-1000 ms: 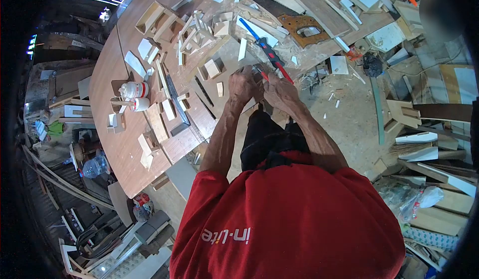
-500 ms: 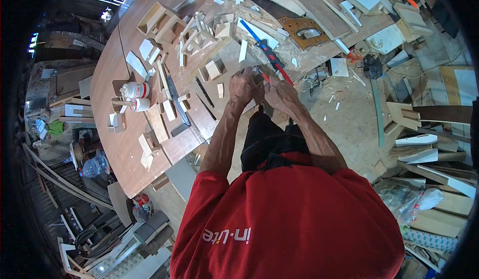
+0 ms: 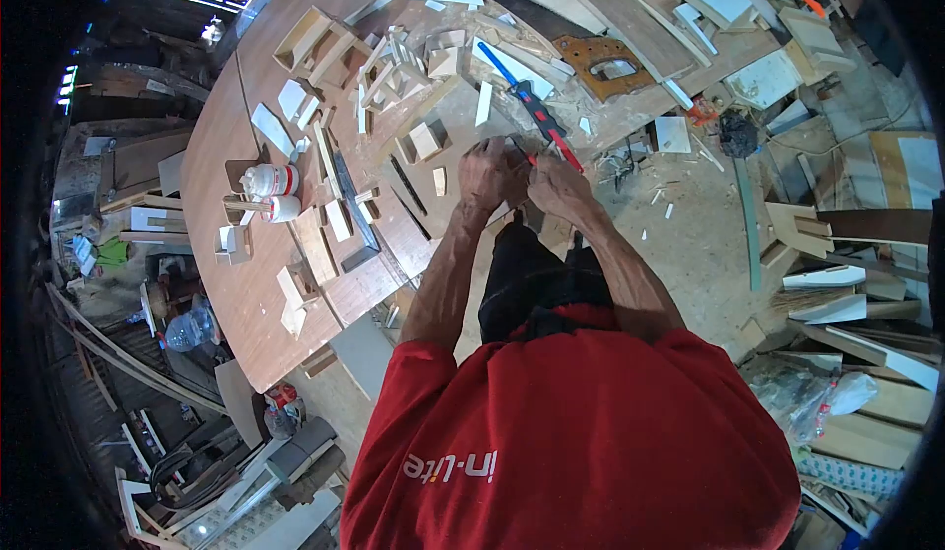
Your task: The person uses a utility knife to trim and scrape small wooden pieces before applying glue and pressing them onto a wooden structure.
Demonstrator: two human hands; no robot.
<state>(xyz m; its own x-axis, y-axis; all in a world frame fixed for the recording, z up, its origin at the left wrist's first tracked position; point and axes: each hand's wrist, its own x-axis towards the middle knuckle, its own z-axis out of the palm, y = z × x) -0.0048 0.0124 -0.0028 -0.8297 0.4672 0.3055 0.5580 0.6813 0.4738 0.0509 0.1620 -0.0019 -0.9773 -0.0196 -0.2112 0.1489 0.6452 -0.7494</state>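
Note:
My left hand (image 3: 489, 173) is closed at the near edge of the workbench, its fingers curled round something that they hide. Close beside it, my right hand (image 3: 559, 186) is closed on a slim red-handled tool (image 3: 533, 159); its kind is hard to make out. Just beyond both hands lies a long tool with a blue strip and a black-and-red grip (image 3: 539, 115). A small white strip (image 3: 483, 103) and a little wooden block (image 3: 439, 181) rest on the bench near my left hand.
A handsaw with a wooden handle (image 3: 605, 66) lies at the back of the workbench (image 3: 221, 284). Glue bottles (image 3: 271, 180), a try square (image 3: 361, 255) and small wooden boxes (image 3: 320, 40) stand to the left. Offcuts (image 3: 822, 225) are stacked on the right-hand floor.
My right hand has turned and shifted slightly down and right, and less of the red-handled tool shows. My left hand has moved slightly, staying close to it.

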